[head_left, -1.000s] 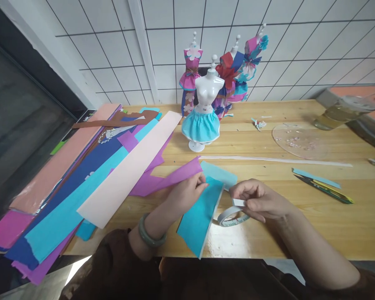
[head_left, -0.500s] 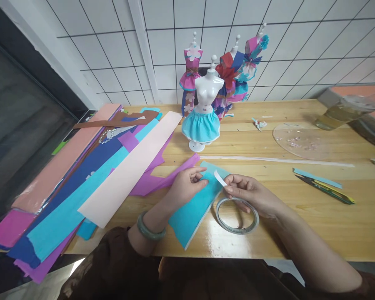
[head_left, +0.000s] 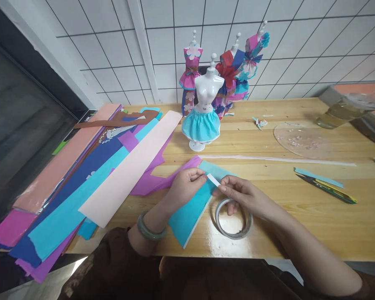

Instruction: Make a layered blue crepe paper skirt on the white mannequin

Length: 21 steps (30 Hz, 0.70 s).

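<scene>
A short white strip of tape spans the gap between my two hands, above a turquoise paper piece with a white edge. My left hand has thumb and fingertips pinched at the strip's left end. The other end is held by my right hand, its thumb and forefinger closed on it. A tape roll hangs at the lower fingers of my right hand, close over the table. Beyond the hands stands a white mannequin in a turquoise skirt.
Coloured paper sheets pile up on the left. Dressed mannequins stand behind. A long white strip crosses the table. Yellow-green snips, a clear dish and a cup are at right.
My right hand has moved left with the tape strip, and my left fingertips have closed at its free end. The tape roll has shifted slightly left and tilted.
</scene>
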Motion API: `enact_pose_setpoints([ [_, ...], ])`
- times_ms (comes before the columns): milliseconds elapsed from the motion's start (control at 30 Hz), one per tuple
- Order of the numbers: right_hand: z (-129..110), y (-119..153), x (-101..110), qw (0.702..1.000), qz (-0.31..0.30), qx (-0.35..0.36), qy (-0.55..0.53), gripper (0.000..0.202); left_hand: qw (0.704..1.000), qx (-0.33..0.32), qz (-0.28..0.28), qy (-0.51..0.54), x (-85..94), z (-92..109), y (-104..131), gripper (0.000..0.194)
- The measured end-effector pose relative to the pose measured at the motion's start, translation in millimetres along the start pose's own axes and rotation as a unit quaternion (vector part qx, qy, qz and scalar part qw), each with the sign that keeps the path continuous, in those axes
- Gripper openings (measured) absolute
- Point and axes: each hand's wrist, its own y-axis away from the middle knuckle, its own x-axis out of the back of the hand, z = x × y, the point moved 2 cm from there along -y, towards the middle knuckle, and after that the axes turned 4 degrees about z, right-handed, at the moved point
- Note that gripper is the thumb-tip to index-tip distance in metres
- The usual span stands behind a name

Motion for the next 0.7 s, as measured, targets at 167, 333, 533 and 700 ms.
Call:
enact_pose_setpoints([
  [167,0.6,-1.6,-2.2,0.998,0.035,0.034,0.031,0.036,1.0,-0.006,0.003,-0.025,1.0,-1.3,0.8,0.018],
  [333,1.9,-3.4,-2.5,0.993,0.07,0.061,0.066,0.033,1.0,-0.012,0.002,-0.027,1.6,-2.3,0.2,0.021],
  [533,4.5,-4.4,-2.2,0.992,0.095,0.063,0.06,0.034,0.999,-0.018,0.001,-0.037,2.2,-4.0,-0.1,0.023],
  [700,6.4,-5.7,-2.4,0.991,0.103,0.065,0.049,0.033,0.999,-0.024,-0.012,-0.047,2.7,-2.1,1.7,0.023],
])
